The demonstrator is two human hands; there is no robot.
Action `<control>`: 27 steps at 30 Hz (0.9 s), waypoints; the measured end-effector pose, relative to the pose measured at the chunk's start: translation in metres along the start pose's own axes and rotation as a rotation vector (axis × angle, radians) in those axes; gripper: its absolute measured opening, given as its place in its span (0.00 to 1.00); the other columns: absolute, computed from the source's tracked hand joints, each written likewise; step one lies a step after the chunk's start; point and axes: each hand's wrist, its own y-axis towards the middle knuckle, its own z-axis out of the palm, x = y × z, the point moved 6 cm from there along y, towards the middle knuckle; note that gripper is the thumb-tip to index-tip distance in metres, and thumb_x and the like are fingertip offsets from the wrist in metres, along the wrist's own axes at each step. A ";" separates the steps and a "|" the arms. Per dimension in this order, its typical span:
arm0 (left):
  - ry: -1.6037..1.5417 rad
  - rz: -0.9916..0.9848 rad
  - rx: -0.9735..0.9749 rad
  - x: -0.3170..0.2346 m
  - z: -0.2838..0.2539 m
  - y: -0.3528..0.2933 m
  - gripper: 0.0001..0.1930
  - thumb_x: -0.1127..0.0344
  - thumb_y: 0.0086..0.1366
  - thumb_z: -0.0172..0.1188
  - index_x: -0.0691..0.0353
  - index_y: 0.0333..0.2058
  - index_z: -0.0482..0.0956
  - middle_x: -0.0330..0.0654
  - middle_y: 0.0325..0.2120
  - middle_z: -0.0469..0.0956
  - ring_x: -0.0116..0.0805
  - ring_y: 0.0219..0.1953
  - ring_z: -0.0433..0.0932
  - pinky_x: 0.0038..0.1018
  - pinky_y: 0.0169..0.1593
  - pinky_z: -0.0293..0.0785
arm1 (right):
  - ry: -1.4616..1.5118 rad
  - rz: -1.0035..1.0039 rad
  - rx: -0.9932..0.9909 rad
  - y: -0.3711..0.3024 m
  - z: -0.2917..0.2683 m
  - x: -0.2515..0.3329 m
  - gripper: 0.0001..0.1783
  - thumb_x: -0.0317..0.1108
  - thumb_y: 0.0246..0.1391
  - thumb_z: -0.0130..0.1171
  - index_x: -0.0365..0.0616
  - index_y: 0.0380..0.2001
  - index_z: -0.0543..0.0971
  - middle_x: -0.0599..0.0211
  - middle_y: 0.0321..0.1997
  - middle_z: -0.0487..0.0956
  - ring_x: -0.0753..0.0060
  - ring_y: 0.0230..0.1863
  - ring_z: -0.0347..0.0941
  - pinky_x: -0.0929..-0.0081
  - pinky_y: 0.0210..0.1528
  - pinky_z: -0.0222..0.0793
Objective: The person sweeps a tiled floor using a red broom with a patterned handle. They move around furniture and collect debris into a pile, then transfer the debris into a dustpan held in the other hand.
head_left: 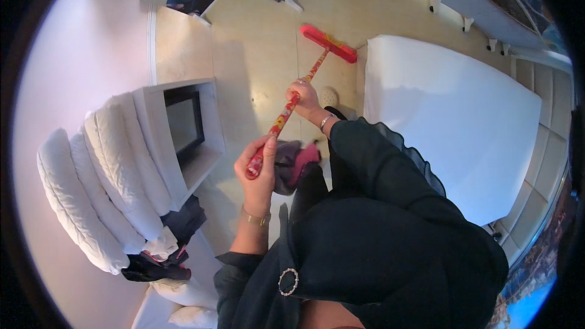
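A push broom (282, 123) with a red and yellow patterned handle slants away from me across the floor. My left hand (256, 161) is closed round the top end of the handle. Farther down the handle, my right hand (303, 99) is wrapped round it. The red broom head (328, 43) lies on the beige tiled floor (268, 55), close to the near-left corner of the white bed (451, 122). Below the handle, a dark grey and pink cloth item (295, 164) is partly hidden by my left hand and dark clothing.
On the left stands a white cabinet (213, 109) holding a dark-framed screen (184, 119). Folded white duvets (103, 176) and dark clothes (164, 250) are piled beside it. White-footed panels (292, 3) line the far edge. A light-coloured shoe (329, 96) shows near my right hand.
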 end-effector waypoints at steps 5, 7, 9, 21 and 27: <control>0.163 0.115 0.230 0.042 -0.047 -0.065 0.11 0.65 0.66 0.67 0.68 0.39 0.85 0.38 0.28 0.83 0.22 0.30 0.76 0.21 0.37 0.73 | -0.035 0.042 -0.161 -0.104 0.023 0.037 0.13 0.26 0.41 0.61 0.47 0.15 0.66 0.61 0.21 0.71 0.50 0.30 0.69 0.57 0.38 0.65; 0.130 0.080 0.225 0.058 -0.074 -0.089 0.11 0.65 0.64 0.68 0.68 0.38 0.85 0.43 0.29 0.85 0.24 0.31 0.79 0.23 0.39 0.75 | -0.074 0.046 -0.231 -0.141 0.040 0.060 0.13 0.26 0.40 0.61 0.47 0.16 0.66 0.61 0.21 0.71 0.50 0.30 0.69 0.57 0.38 0.65; 0.134 0.066 0.205 0.066 -0.104 -0.107 0.10 0.66 0.63 0.68 0.68 0.38 0.85 0.43 0.29 0.85 0.24 0.31 0.79 0.23 0.39 0.75 | 0.035 0.112 -0.094 -0.173 0.061 0.078 0.12 0.27 0.40 0.63 0.46 0.18 0.68 0.60 0.22 0.70 0.48 0.30 0.69 0.56 0.39 0.65; -0.049 -0.021 -0.113 0.070 -0.197 -0.179 0.06 0.74 0.59 0.69 0.69 0.33 0.83 0.39 0.27 0.79 0.26 0.30 0.75 0.21 0.34 0.67 | -0.241 0.006 0.558 -0.175 0.104 0.134 0.13 0.41 0.50 0.61 0.48 0.18 0.74 0.56 0.19 0.75 0.45 0.26 0.76 0.49 0.34 0.71; -0.246 -0.201 -0.129 0.159 -0.143 -0.144 0.10 0.73 0.66 0.64 0.66 0.45 0.81 0.36 0.36 0.80 0.20 0.34 0.75 0.17 0.40 0.70 | -0.403 0.008 0.622 -0.116 0.116 0.044 0.08 0.38 0.48 0.62 0.49 0.22 0.76 0.57 0.28 0.78 0.49 0.39 0.77 0.50 0.40 0.73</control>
